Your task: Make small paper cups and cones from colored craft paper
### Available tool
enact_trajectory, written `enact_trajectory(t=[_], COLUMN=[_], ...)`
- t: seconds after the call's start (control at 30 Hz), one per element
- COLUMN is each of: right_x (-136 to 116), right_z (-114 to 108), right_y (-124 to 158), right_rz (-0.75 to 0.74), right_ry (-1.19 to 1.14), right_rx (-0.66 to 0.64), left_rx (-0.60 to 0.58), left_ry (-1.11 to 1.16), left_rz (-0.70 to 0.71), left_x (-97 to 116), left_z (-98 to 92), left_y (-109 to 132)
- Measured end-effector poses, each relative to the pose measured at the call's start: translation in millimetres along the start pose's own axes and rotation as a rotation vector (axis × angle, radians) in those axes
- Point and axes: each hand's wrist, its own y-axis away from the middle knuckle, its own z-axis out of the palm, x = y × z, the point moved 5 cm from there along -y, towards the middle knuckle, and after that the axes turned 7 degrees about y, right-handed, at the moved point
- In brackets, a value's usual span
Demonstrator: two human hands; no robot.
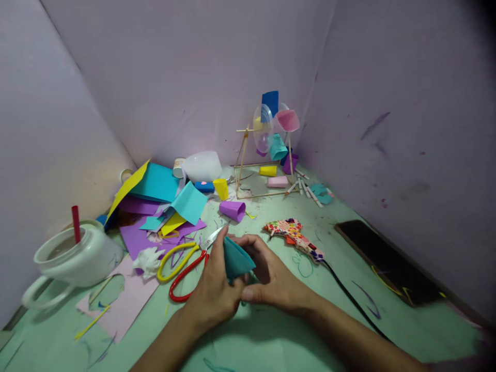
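A folded piece of teal paper (237,259) is held up between my two hands over the middle of the table. My left hand (217,287) grips its left side, thumb pointing up along the edge and fingers curled beneath. Around the right side, my right hand (267,274) is curved, its fingers reaching behind the paper and its thumb close to my left fingertips. Just left of my left hand lie scissors (203,253) with one yellow and one red handle. Beyond my right hand rests a flower-patterned glue gun (294,237) with a black cord.
At the back stands a stick frame (242,155) carrying a wheel of plastic lids (263,129) and paper cups. Small paper cups, including a purple one (232,211), lie nearby. Coloured paper (157,183) and a white pot (81,258) are left; a dark phone-like slab (387,263) is right.
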Motion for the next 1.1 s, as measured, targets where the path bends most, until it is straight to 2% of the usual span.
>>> enact_trajectory(t=[0.2, 0.4, 0.7, 0.83, 0.93, 1.03, 1.1], right_x=[-4, -4, -14, -15, -22, -32, -35], right_z=[-16, -18, -21, -21, -22, -20, -21], right_y=[-6, -3, -1, 0, 2, 4, 3], right_rz=[-0.055, -0.115, -0.125, -0.193, -0.312, -0.453, -0.452], right_ry=[0.129, 0.289, 0.404, 0.465, 0.513, 0.613, 0.700], right_rx=[-0.042, 0.060, 0.171, 0.218, 0.266, 0.144, 0.037], left_rx=[-0.104, -0.029, 0.007, 0.020, 0.015, 0.004, -0.026], left_ry=[0.028, 0.017, 0.043, 0.119, 0.149, 0.142, 0.122], left_rz=[0.113, 0.122, 0.157, 0.121, 0.093, 0.118, 0.113], left_x=[1, 0, 5, 5, 4, 5, 5], left_z=[1.1, 0.0, -1.2, -1.3, -1.8, -4.1, -5.3], left_y=[1, 0, -2, -3, -3, -3, -4])
